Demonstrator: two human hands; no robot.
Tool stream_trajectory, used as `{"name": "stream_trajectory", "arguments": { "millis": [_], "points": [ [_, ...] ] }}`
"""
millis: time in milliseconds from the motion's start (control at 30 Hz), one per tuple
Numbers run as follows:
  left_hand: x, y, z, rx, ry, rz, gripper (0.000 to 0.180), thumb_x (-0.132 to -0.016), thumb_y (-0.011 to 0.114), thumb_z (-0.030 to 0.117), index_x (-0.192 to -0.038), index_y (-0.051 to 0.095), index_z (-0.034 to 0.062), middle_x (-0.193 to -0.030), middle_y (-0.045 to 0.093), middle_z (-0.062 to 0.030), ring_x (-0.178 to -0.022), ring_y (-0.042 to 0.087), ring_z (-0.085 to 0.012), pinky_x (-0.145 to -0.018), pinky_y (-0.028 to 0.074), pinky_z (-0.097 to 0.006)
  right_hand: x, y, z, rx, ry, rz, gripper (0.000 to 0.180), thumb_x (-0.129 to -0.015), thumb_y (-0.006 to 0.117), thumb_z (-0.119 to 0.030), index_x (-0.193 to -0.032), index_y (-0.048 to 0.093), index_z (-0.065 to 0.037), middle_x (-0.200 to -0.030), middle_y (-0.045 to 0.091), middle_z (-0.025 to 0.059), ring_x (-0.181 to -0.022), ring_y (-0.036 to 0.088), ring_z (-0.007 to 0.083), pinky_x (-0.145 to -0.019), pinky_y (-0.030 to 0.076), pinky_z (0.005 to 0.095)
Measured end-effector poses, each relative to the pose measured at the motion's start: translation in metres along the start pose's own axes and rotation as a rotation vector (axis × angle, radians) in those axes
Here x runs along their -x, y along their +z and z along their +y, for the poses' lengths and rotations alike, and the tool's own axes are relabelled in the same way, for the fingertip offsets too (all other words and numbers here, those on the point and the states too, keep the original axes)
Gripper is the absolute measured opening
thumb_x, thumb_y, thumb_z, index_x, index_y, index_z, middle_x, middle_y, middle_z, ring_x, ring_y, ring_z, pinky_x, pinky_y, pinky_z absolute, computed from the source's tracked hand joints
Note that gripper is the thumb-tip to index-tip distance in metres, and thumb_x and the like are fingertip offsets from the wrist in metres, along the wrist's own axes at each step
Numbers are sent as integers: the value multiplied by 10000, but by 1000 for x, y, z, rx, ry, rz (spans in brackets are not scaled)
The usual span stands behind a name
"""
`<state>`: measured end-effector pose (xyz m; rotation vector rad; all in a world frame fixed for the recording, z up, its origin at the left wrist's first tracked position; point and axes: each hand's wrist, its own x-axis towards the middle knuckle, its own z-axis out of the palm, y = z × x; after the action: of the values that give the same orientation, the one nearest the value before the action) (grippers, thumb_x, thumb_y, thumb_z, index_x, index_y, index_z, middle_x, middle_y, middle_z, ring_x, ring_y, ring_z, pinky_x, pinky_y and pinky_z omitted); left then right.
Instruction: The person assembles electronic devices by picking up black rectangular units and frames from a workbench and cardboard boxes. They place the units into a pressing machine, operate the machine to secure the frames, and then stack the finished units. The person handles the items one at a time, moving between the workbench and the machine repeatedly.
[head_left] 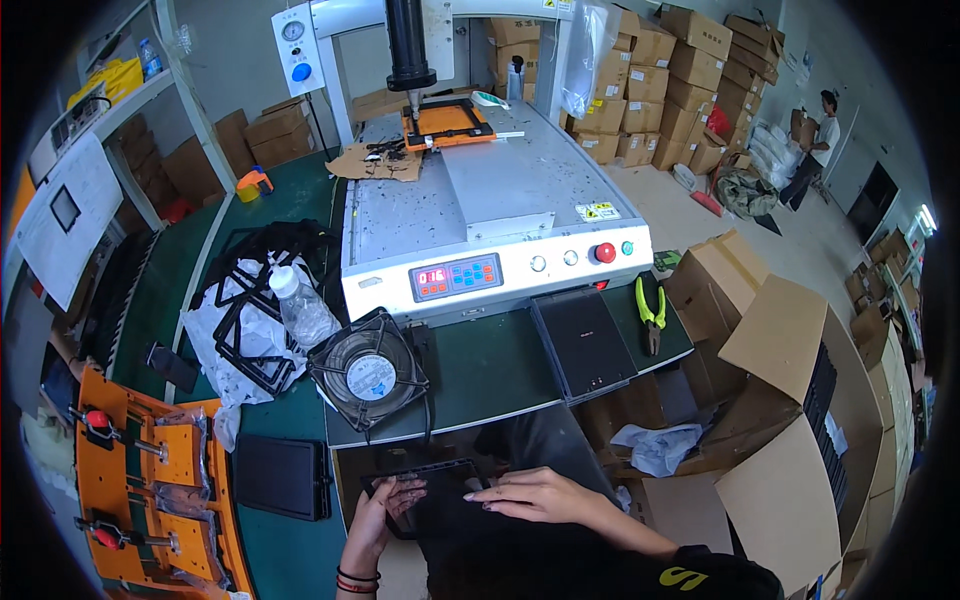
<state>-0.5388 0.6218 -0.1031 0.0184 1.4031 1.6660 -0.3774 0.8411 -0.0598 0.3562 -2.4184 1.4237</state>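
Observation:
Low in the middle, my left hand (385, 508) grips a flat black rectangular panel (443, 497) by its left side, fingers curled over the edge. My right hand (540, 497) lies near the panel's right side with its fingers stretched out; whether the tips touch it is hard to make out against my dark clothing. Beyond my hands, a black square fan (372, 376) with a round label rests on the green bench (470, 365). To the left is a black rectangular tray-like piece (281, 478). A stack of dark flat panels (585, 345) sits ahead on the right.
A white machine (490, 265) with buttons holds an orange fixture (448, 124) under its black head. Yellow-green pliers (651, 318) lie by an open cardboard box (770, 345). Black frames (245, 330), a clear bottle (300, 305) and an orange clamping jig (165, 490) are left. Another person (815, 150) stands far right.

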Motion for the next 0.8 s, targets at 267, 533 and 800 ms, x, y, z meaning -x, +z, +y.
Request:
{"name": "stream_trajectory", "arguments": {
  "millis": [267,533,800],
  "points": [
    [1,0,0,60,32,61,274,-958,411,181,-1072,498,-52,-1050,620,-217,-966,625,-285,-869,487,-361,-9,2,-7,-82,-52,-72,309,-851,628,-151,-1150,618,-74,-897,654,97,-756,622,240,-735,530,329],
    [0,-3,-1,43,39,58,264,-953,437,191,-1057,504,-42,-1035,624,-208,-958,626,-277,-867,485,-356,-8,5,-6,-126,-34,-50,281,-842,633,-144,-1107,644,-49,-929,684,95,-779,673,213,-720,542,290],
    [-2,-5,-3,39,-16,27,284,-948,466,207,-1072,502,-45,-1035,623,-204,-953,629,-272,-865,490,-349,-12,5,-11,-294,13,-106,283,-860,619,-178,-1126,634,-80,-1009,673,81,-821,655,233,-752,524,314]
  ]
}}
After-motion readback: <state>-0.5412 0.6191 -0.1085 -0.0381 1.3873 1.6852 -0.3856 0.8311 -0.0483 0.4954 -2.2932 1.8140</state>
